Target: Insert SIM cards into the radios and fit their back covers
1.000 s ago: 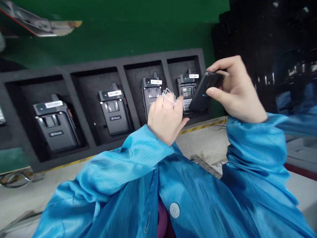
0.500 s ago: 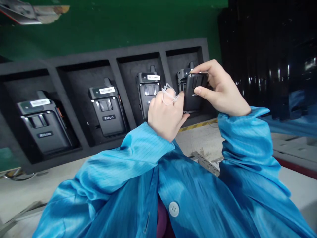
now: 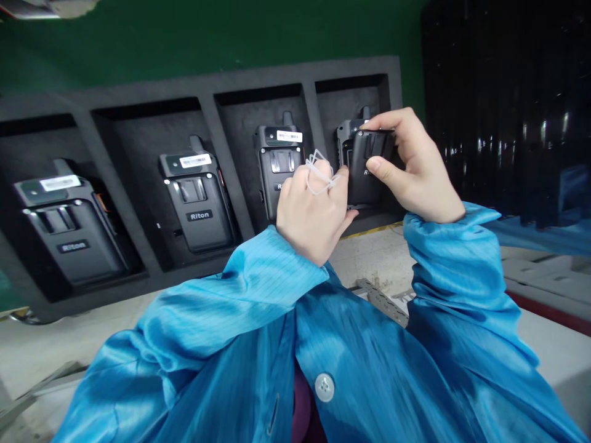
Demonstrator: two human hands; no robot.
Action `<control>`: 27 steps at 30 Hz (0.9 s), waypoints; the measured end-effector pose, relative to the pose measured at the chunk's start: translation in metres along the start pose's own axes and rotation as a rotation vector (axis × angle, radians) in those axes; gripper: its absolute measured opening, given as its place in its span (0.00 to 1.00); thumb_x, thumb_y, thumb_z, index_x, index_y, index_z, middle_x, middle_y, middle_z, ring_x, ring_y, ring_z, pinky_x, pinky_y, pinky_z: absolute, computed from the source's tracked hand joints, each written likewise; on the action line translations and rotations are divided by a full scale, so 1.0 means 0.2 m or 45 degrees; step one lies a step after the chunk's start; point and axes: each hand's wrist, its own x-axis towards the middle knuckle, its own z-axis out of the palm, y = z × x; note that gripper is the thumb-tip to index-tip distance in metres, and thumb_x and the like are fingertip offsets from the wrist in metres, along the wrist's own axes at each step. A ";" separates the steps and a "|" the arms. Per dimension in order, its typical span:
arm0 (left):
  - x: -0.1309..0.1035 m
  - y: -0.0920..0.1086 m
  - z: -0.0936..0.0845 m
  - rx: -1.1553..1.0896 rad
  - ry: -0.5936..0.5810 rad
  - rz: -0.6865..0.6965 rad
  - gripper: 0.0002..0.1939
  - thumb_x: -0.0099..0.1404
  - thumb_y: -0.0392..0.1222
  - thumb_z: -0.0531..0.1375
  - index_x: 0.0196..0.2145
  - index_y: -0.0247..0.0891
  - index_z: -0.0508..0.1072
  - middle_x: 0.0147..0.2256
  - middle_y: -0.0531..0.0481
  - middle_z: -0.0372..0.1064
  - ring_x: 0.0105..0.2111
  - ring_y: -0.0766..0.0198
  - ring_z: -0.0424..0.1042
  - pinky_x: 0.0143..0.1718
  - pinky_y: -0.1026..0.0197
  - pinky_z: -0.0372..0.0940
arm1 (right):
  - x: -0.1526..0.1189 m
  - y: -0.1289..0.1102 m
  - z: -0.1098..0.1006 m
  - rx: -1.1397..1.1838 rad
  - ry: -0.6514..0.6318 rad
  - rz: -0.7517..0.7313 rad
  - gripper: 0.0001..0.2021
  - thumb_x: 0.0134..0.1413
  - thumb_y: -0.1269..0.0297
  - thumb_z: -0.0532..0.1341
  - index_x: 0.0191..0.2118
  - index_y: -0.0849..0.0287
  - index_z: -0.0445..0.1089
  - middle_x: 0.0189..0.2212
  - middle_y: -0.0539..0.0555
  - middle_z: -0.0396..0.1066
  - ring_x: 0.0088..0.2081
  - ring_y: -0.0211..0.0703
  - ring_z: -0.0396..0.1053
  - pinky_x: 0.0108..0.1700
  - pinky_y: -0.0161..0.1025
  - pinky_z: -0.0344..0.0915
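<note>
In the rightmost tray compartment lies a black two-way radio (image 3: 344, 136), its stub antenna pointing away from me. My right hand (image 3: 415, 169) pinches a black back cover (image 3: 361, 175) marked with a partly covered label, thumb on its face and fingers over its top edge. The cover sits askew over the radio, with a gap along its left side. Closed around the radio's lower left is my left hand (image 3: 314, 212); its index finger and thumb touch the edge, the other fingers are hidden. Loops of thin clear cord (image 3: 318, 175) circle one left finger.
Three more radios, a left one (image 3: 76, 234), a middle one (image 3: 198, 203) and one beside my left hand (image 3: 279, 157), lie in the black foam tray (image 3: 152, 101). The tray rests on a green surface (image 3: 221, 37). Dark hanging sheeting (image 3: 498, 92) stands at right.
The view has shifted slightly, so the tray's left side appears farther left. Both hands keep their holds; the cover stays askew on the radio.
</note>
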 end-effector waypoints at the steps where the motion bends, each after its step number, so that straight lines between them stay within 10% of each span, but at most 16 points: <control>1: 0.00 0.00 0.00 0.000 0.001 -0.001 0.27 0.66 0.48 0.57 0.60 0.36 0.63 0.51 0.35 0.64 0.48 0.44 0.65 0.45 0.50 0.60 | -0.01 -0.01 0.01 -0.077 0.010 0.010 0.21 0.63 0.47 0.52 0.57 0.48 0.58 0.54 0.55 0.64 0.54 0.51 0.63 0.58 0.52 0.61; 27: 0.00 0.01 0.01 -0.048 0.026 -0.037 0.20 0.65 0.48 0.59 0.52 0.35 0.68 0.48 0.36 0.66 0.48 0.45 0.64 0.45 0.49 0.58 | -0.01 -0.10 0.14 -0.529 0.333 0.055 0.25 0.66 0.46 0.41 0.56 0.53 0.63 0.48 0.60 0.58 0.55 0.56 0.57 0.58 0.56 0.56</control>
